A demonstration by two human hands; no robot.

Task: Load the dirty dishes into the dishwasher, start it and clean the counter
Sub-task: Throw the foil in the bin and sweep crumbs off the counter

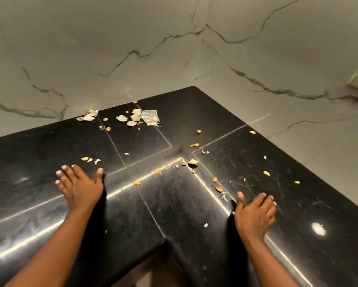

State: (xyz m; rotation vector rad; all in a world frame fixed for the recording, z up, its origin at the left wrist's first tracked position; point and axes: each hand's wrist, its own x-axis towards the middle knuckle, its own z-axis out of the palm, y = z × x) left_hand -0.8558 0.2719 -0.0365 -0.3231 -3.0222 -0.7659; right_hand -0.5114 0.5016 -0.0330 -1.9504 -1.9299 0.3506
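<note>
Marble wall (pixel 132 48) behind black corner counter (pixel 194 204). Left hand (pixel 81 187) and right hand (pixel 254 216) flat over it, fingers spread, holding nothing. Torn wrapper (pixel 151 117), pale scraps (pixel 87 117), yellow crumbs (pixel 136 183) scattered across the top.

We see a glossy black counter (pixel 194 112) crossed by thin pale seam lines and faint grey scuffs. Behind it the wall (pixel 132 34) is pale grey-white marble with dark branching veins. Small yellow-orange bits (pixel 266 173) dot the counter, and cream-white flakes (pixel 121 118) lie at the far left beside a silvery clear wrapper scrap (pixel 151 117).
</note>
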